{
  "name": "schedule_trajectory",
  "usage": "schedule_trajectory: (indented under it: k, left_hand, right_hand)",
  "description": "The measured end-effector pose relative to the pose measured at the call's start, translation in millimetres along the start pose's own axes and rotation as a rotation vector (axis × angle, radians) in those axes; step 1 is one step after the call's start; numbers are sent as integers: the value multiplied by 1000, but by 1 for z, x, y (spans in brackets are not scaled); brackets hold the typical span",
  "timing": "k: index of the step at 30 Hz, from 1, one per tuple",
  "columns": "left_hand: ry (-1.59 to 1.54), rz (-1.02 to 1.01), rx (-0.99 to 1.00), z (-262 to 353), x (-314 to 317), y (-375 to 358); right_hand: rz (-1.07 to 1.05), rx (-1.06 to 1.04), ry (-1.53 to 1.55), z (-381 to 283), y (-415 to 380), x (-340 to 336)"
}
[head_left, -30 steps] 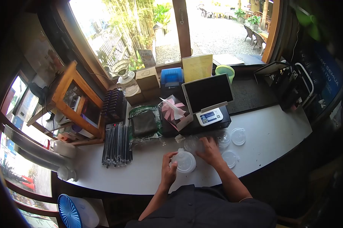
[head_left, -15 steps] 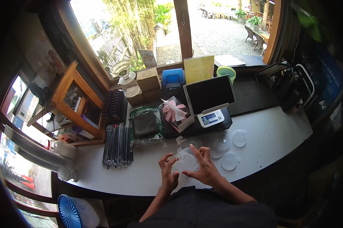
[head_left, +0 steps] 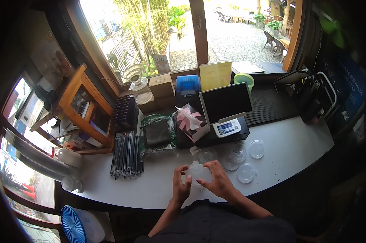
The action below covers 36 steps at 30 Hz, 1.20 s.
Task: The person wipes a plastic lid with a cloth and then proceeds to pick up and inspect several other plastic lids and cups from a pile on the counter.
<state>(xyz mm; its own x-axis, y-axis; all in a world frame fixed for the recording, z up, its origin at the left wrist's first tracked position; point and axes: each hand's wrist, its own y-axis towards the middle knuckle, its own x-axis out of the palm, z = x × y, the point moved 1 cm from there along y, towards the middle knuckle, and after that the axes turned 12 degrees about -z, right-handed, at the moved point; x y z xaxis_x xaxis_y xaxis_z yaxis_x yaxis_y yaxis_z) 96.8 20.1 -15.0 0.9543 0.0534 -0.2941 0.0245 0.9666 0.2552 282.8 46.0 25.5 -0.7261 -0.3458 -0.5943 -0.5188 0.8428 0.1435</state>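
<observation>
Between my two hands is a round translucent plastic lid [head_left: 199, 174], held above the front of the white counter [head_left: 142, 194]. My left hand [head_left: 181, 185] grips its left edge, with thumb and fingers curved round it. The fingers and thumb of my right hand [head_left: 220, 180] are on its right edge. Just beyond the hands lies a clear lid [head_left: 208, 155]. To the right are overlapping clear lids [head_left: 236, 155] and two separate ones, an upper lid [head_left: 256, 149] and a lower lid [head_left: 246, 173].
A tablet [head_left: 225, 103] on a stand is behind the lids. Left of it are a box with pink ribbon [head_left: 189, 122], a dark pack in green-edged plastic [head_left: 157, 133] and a bundle of wrapped straws [head_left: 127, 156]. A wooden shelf [head_left: 83, 111] stands at left.
My right hand's fingers have come down onto the lid, and my left fingers have closed in around its edge. The lid lies flatter in view. The camera view has shifted slightly.
</observation>
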Motion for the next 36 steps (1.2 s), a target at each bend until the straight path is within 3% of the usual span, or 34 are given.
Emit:
schedule_trajectory:
  k: [12,15,21,24,30,33,36]
  left_hand:
    - [137,-112,19,-5,-3,9]
    - [158,-22,58,-6,6,8]
    - [-134,-75,72,-28,14,7]
    - [-155,-105,162,-33,18,6]
    - [-207,-101,119,-35,21,2]
    - [-168,-86,155,-37,22,4]
    - [147,31,253,-31,20,4]
  right_hand:
    - [43,3,96,18,8,11]
    - [57,20,158,23,9,17]
    - [82,10,174,28,8,21]
    - [79,26,190,29,7,21]
    - [104,-3,201,34,9,27]
    - [107,-4,213,38,10,28]
    - [124,-7,212,38,9,27]
